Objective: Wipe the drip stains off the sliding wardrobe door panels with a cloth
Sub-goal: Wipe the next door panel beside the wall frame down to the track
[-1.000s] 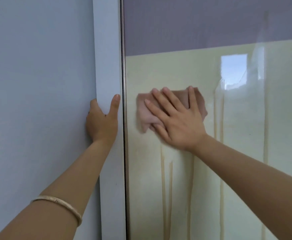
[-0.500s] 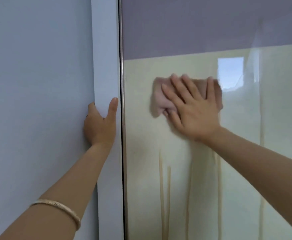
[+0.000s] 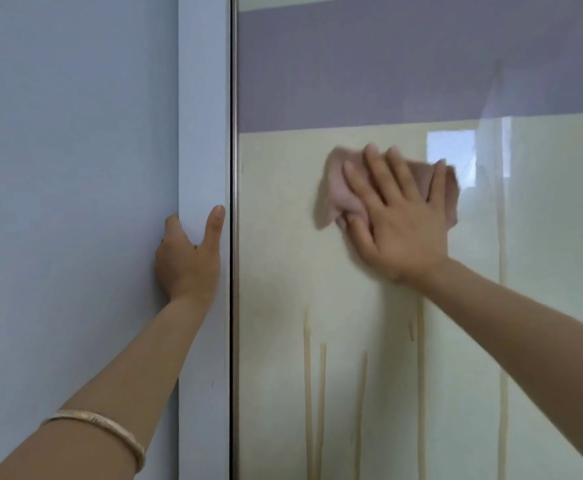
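A glossy cream door panel (image 3: 276,244) fills the right half of the view, below a mauve band (image 3: 387,71). My right hand (image 3: 397,220) lies flat on a pinkish-brown cloth (image 3: 335,188) and presses it against the cream panel, fingers spread. Tan drip stains (image 3: 307,393) run down the panel below the cloth, and a longer streak (image 3: 503,306) falls to the right of my forearm. My left hand (image 3: 187,261) grips the edge of the white upright frame (image 3: 203,98), thumb on its front face. A thin bangle sits on that forearm.
A plain pale grey-blue panel (image 3: 68,202) covers the left half. A metal strip (image 3: 234,168) runs vertically between the frame and the cream panel. A window reflection (image 3: 451,150) shines on the gloss just right of the cloth.
My right hand has slid the cloth to the right and upward across the cream panel; the upper ends of the stains under it have gone. My left hand keeps its hold on the frame.
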Demonstrator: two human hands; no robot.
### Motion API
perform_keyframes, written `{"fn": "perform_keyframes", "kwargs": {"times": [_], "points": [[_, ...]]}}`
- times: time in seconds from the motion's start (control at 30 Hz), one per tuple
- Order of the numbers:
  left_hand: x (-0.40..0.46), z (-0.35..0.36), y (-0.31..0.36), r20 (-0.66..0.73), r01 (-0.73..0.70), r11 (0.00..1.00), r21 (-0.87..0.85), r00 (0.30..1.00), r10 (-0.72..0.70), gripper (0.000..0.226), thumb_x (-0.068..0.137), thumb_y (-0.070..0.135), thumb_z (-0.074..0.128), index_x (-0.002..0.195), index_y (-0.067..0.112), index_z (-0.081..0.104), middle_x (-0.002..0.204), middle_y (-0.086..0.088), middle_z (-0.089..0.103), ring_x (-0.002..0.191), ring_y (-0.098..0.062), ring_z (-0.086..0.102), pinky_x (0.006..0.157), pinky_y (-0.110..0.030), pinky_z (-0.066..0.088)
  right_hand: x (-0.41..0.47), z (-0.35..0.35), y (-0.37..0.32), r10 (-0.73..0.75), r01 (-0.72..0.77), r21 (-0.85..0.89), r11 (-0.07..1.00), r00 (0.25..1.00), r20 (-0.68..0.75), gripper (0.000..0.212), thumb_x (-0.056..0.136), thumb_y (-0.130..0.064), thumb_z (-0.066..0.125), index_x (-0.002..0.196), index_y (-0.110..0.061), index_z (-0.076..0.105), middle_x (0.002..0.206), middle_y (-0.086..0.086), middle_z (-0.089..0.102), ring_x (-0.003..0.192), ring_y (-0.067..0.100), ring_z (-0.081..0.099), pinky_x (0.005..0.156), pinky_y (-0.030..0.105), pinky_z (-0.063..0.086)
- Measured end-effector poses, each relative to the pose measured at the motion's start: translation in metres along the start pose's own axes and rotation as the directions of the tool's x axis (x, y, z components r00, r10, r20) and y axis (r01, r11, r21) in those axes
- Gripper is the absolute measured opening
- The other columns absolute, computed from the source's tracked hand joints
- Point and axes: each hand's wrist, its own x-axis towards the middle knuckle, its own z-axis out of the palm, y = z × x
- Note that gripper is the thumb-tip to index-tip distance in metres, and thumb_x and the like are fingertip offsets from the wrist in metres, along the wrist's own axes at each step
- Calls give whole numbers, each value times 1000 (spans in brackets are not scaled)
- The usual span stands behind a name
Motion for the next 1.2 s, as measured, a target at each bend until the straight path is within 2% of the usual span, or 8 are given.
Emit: {"fn": "perform_keyframes", "kwargs": {"times": [0.1, 0.2, 0.3, 0.5, 0.7, 0.93, 1.1, 1.2], "points": [[0, 1, -1, -16, -7, 1000, -4, 1000, 7, 71, 74, 70, 43, 105, 7, 53, 97, -10, 62, 90, -33, 57, 76, -38, 44, 5, 8, 0, 162, -158, 62, 985, 984, -75, 53, 94, -46, 33, 144, -30, 40, 147, 9, 46, 134, 32, 39, 108, 63, 16], [0, 0, 0, -2, -9, 1000, 11, 1000, 9, 68, 82, 66, 50, 110, 4, 52, 103, -14, 62, 94, -34, 56, 76, -37, 41, -51, 23, -41, -125, 118, 74, 990, 988, 94, 57, 98, -51, 22, 153, -42, 10, 140, 3, 54, 126, 28, 48, 108, 51, 14], [0, 0, 1, -15, -9, 1000, -6, 1000, 9, 64, 83, 64, 50, 112, 7, 53, 104, -8, 63, 95, -31, 57, 75, -32, 40, -34, 18, -19, -380, 386, -39, 922, 918, 112, 56, 92, -44, 34, 142, -26, 48, 140, 4, 54, 130, 24, 42, 118, 50, 3], [0, 3, 0, -26, -17, 1000, 8, 999, 18, 74, 73, 69, 41, 116, 9, 54, 106, -5, 63, 97, -28, 57, 74, -29, 36, 33, 13, 6, 110, -110, 3, 994, 991, -77, 60, 93, -48, 31, 146, -22, 41, 153, 10, 36, 141, 34, 32, 106, 70, 8], [-2, -1, 2, -9, 4, 999, 35, 1000, -3, 76, 77, 72, 45, 115, 7, 52, 107, -10, 62, 98, -33, 56, 84, -42, 46, -34, 19, -35, -293, 293, 21, 956, 956, 15, 58, 91, -49, 35, 143, -25, 47, 151, 6, 40, 140, 27, 34, 106, 68, 11], [0, 2, 1, -9, -8, 1000, 5, 1000, 8, 76, 78, 70, 48, 120, 7, 52, 110, -9, 62, 100, -31, 56, 83, -37, 45, 22, 11, -4, 221, -221, 2, 975, 974, -52, 60, 93, -45, 31, 147, -20, 40, 153, 10, 37, 140, 34, 33, 104, 73, 8], [-3, 0, 3, -18, 9, 1000, 11, 1000, -9, 62, 86, 58, 49, 119, 5, 52, 112, -10, 61, 101, -31, 55, 75, -30, 35, -23, 21, -48, 86, -73, -51, 996, 941, 329, 68, 88, -64, -1, 152, -44, 11, 157, -11, 27, 145, 17, 22, 112, 37, -10], [-3, 0, 5, -23, 7, 1000, 7, 1000, -7, 61, 87, 56, 50, 120, 5, 52, 114, -10, 61, 104, -30, 55, 76, -28, 34, 0, 8, -27, 11, -26, 44, 999, 952, 307, 67, 88, -57, 7, 152, -41, 20, 159, -2, 25, 147, 27, 18, 114, 58, 8]]}}
